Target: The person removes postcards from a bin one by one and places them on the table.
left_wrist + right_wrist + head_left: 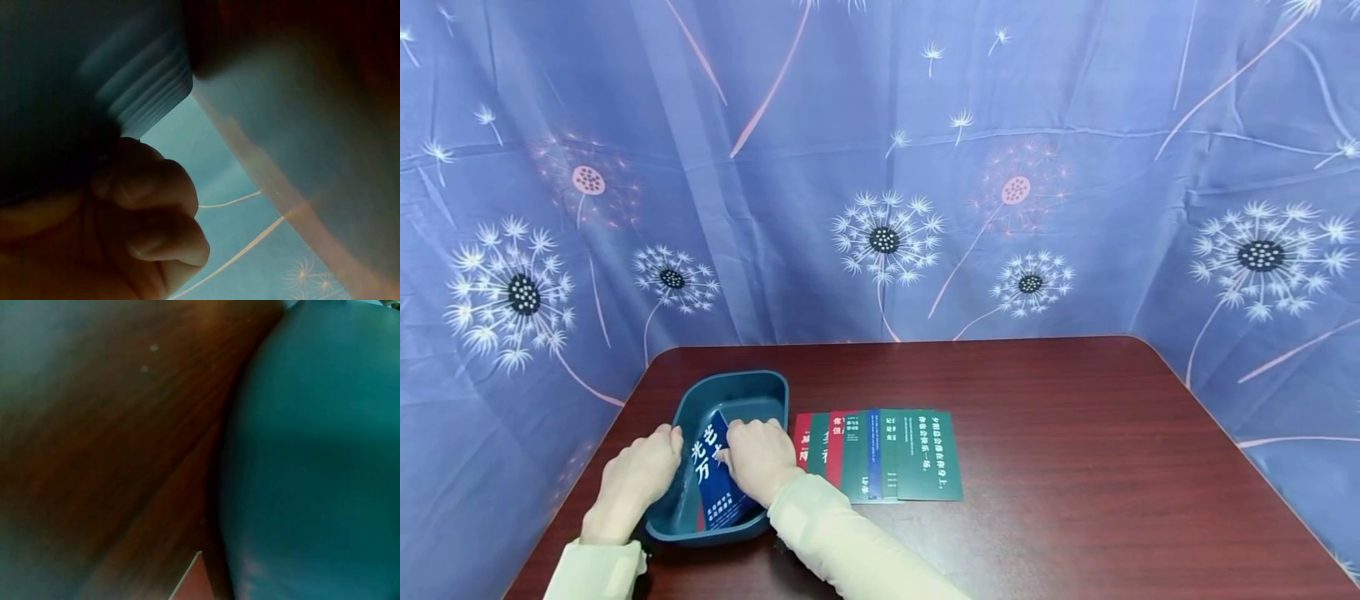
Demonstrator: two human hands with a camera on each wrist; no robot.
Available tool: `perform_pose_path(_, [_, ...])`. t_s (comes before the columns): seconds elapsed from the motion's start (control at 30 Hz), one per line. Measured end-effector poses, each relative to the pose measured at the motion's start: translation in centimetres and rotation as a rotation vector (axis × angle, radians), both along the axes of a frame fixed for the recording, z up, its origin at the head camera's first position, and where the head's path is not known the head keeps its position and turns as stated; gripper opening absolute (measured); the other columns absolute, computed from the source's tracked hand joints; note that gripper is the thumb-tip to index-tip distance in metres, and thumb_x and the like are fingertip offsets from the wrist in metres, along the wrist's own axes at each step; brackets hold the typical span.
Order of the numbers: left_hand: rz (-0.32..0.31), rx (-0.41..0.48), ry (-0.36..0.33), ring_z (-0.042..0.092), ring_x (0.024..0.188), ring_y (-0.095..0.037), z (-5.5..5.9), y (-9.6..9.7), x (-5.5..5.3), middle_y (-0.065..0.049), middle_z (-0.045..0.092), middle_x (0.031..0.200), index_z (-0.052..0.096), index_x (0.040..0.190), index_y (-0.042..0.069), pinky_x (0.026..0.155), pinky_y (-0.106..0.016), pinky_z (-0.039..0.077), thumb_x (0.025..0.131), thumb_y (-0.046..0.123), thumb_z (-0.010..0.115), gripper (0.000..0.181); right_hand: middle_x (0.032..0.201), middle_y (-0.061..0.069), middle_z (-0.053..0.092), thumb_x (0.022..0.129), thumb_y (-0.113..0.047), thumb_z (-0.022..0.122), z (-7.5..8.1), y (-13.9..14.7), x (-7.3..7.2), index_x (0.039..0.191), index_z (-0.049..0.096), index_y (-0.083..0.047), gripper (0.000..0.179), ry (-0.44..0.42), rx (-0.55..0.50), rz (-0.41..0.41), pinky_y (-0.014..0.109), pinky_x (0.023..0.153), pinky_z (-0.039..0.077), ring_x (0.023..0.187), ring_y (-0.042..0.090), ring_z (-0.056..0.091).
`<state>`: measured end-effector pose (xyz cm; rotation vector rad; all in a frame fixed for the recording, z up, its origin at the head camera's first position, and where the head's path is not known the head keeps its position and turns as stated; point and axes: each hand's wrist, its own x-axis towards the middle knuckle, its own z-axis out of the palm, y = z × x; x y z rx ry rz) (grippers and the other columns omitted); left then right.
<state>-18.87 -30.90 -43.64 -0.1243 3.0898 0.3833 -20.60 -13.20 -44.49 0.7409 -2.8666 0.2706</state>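
Furthest left, a person's left hand (638, 471), emerging from a pale cream sleeve (597, 571), grips the near-left rim of a deep teal tray with rounded corners (730, 385). The left wrist view shows its fingers curled at the tray's dark, ridged side, partly lost in shadow. Inside the tray, a dark blue rectangular card with white Chinese lettering (726, 496) sits aslant, its upper end toward the far side, with a narrow red strip (702, 520) showing at its lower left edge. The right hand (762, 458) reaches over the tray's right rim and pinches the blue card at its upper right edge, thumb on the printed face; the fingertips behind are hidden. Just right of the tray, a row of overlapping red, green and blue cards (928, 458) lies flat, its rightmost green card fully exposed, printed with lines of white characters. The right wrist view, blurred, misses the fingers and catches a pinkish-red corner (199, 584) at its bottom edge. Across to the right stretches the glossy red-brown wood-grain table (1075, 433), set before a periwinkle-blue fabric backdrop (1075, 75) patterned with white and pink dandelions.
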Motion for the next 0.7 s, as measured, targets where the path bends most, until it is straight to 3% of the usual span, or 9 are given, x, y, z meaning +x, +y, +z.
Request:
perform_pose_path(0.27, [-0.008,0.003,0.017,0.061,0.075,-0.044,-0.1,0.1,-0.1,-0.031,0.060,0.090,0.054,0.109,-0.009,0.066,-0.061,0.048,0.105,0.026,0.033,0.042,0.083,-0.007,0.068,0.098,-0.038,0.057,0.4,0.6,-0.1,0.101,0.068,-0.020,0.021,-0.039,-0.135,0.025,0.022,0.071,0.052,0.071,0.007,0.063])
perform_pose_path(0.37, [-0.007,0.007,0.015,0.060,0.077,-0.046,-0.1,0.2,-0.2,-0.032,0.060,0.092,0.054,0.110,-0.009,0.067,-0.062,0.048,0.105,0.027,0.032,0.043,0.086,-0.005,0.068,0.100,-0.032,0.055,0.7,1.0,-0.3,0.106,0.064,-0.017,0.019,-0.095,-0.249,0.042,0.023,0.066,0.054,0.067,0.006,0.063])
perform_pose_path(0.57, [-0.013,0.001,0.024,0.060,0.076,-0.046,-0.1,0.1,0.0,-0.033,0.060,0.091,0.054,0.107,-0.008,0.064,-0.061,0.047,0.105,0.025,0.033,0.040,0.089,-0.002,0.065,0.102,-0.023,0.053,2.3,2.5,-0.4,0.115,0.055,-0.015,0.015,-0.290,-0.523,0.046,0.021,0.057,0.050,0.065,0.002,0.059])
perform_pose_path(0.7, [-0.013,-0.003,0.025,0.060,0.074,-0.045,0.0,0.1,0.1,-0.033,0.060,0.091,0.054,0.108,-0.008,0.064,-0.061,0.047,0.105,0.025,0.034,0.039,0.088,-0.001,0.065,0.101,-0.022,0.055,4.0,3.9,-0.6,0.114,0.055,-0.016,0.014,-0.299,-0.632,0.013,0.023,0.056,0.048,0.065,0.004,0.058])
